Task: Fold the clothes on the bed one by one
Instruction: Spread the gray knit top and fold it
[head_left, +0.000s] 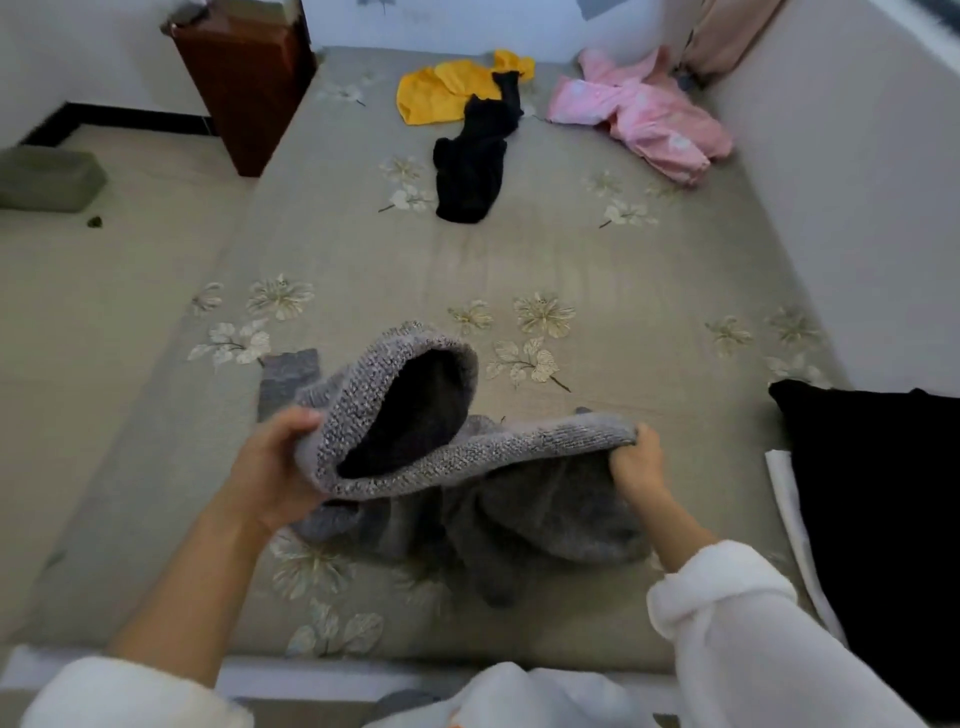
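A grey knitted sweater (467, 457) hangs lifted over the near part of the bed (545, 260). Its ribbed hem gapes open and shows a dark inside. My left hand (275, 462) grips the hem at the left, and my right hand (639, 462) grips the hem at the right. The rest of the sweater droops onto the sheet below my hands. At the far end of the bed lie a yellow garment (441, 88), a black garment (472, 161) and a pink garment (644, 114), all unfolded.
A black folded pile (878, 519) lies on something white (784, 493) at the bed's right edge. A dark wooden nightstand (244, 83) stands at the far left corner. A wall runs along the right. A grey cushion (47, 176) lies on the floor at left.
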